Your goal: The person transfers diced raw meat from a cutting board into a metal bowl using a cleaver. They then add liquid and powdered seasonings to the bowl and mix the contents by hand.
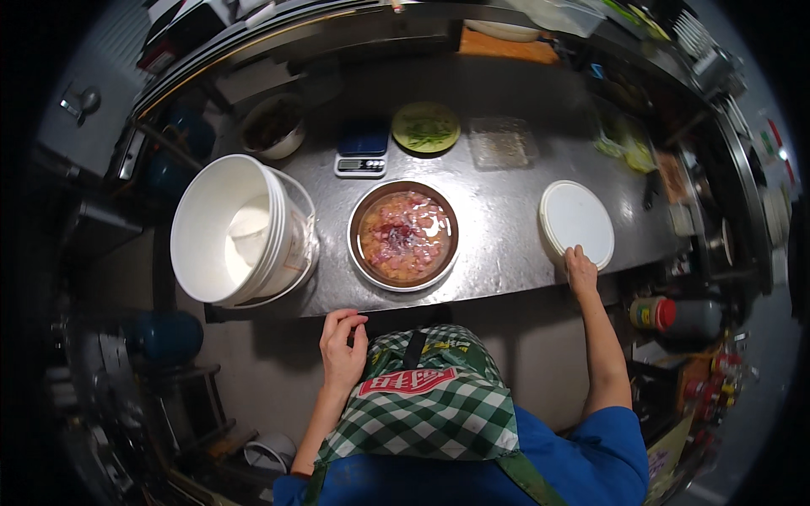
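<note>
My right hand [581, 272] has the near rim of a white round plastic lid [577, 221] in its fingers, at the right of the steel worktable. My left hand [343, 351] hangs before the table's front edge, fingers loosely curled and apart, holding nothing. Between them, a round metal bowl [405, 286] stands on the table, with cut pinkish raw meat [405, 237] in liquid and a dark red patch at its middle. Left of the bowl stands a large white plastic bucket [209, 221], with some white powder-like matter inside and its wire handle down.
Behind the bowl are a digital kitchen scale [362, 148], a green plate [425, 147] of cut green vegetables and a clear plastic container [503, 144]. A bowl of dark food [275, 126] stands behind the bucket. Bagged greens [636, 155] lie at right on the steel worktable [506, 253].
</note>
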A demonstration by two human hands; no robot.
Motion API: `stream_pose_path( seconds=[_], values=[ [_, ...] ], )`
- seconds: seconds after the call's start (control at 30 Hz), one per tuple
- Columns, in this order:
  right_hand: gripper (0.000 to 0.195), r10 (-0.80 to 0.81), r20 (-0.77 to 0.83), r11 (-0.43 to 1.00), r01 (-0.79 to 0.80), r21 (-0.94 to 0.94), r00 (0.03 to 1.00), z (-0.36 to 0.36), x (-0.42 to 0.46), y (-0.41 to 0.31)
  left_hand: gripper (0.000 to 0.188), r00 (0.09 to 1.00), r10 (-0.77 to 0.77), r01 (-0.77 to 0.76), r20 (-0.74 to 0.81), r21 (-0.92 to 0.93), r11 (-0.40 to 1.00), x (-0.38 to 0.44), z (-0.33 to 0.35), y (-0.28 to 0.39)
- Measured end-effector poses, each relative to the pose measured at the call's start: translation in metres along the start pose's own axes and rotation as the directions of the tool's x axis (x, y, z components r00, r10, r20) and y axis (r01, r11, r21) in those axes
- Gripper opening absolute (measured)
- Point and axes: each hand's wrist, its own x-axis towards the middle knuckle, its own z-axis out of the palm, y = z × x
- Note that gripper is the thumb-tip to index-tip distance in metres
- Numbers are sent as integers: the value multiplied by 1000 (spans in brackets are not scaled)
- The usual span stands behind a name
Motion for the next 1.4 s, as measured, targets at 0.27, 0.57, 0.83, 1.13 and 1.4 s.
stream_pose_path(
  seconds=[0.27,0.57,0.83,1.13,1.4],
  values=[
    [11,123,224,980,-154,128,967,-10,26,-36,11,939,-255,284,-229,105,953,-35,-33,-25],
    [25,-696,-337,472,758,451,634,-77,109,-267,12,982,-190,189,19,40,981,-1,-41,-69],
    [19,-615,-165,644,612,459,771,-46,96,-270,9,976,-215,214,32,51,976,1,-49,-104],
    [22,-506,-35,778,473,414,862,-53,97,-282,12,976,-163,157,148,51,986,12,-22,-107],
    [22,-464,-45,803,442,401,884,-39,107,-272,11,972,-184,194,145,-56,979,13,-4,-114]
  ],
)
